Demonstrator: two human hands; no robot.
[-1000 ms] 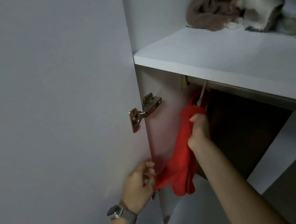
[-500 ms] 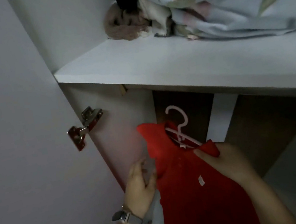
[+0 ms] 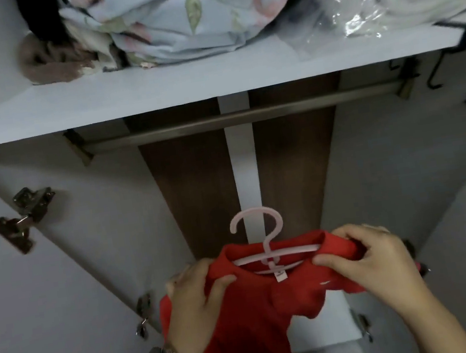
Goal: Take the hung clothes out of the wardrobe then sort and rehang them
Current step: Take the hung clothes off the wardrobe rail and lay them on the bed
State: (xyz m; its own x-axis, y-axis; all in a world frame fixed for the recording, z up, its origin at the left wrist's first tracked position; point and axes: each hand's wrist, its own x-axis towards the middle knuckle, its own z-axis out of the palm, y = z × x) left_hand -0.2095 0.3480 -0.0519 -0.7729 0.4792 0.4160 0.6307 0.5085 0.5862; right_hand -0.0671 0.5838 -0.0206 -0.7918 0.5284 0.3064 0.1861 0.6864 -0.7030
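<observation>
Red shirt (image 3: 245, 310) on pink hanger (image 3: 267, 250), neck label unreadable.

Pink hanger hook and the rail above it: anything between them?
Nothing hangs there. In the head view the stretch between the pink hanger hook and the rail shows only the wardrobe's back panel; the rail itself is bare.

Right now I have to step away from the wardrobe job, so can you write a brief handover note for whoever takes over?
Left hand: grips the left shoulder of the red shirt.
Right hand: grips the right shoulder of the shirt.
The shirt sits on a pink hanger, held in front of the open wardrobe, below the rail; the hook is free.
Done: nothing hangs on the visible rail.
Left: hook this hanger on the rail; any other clothes are out of view.
</observation>
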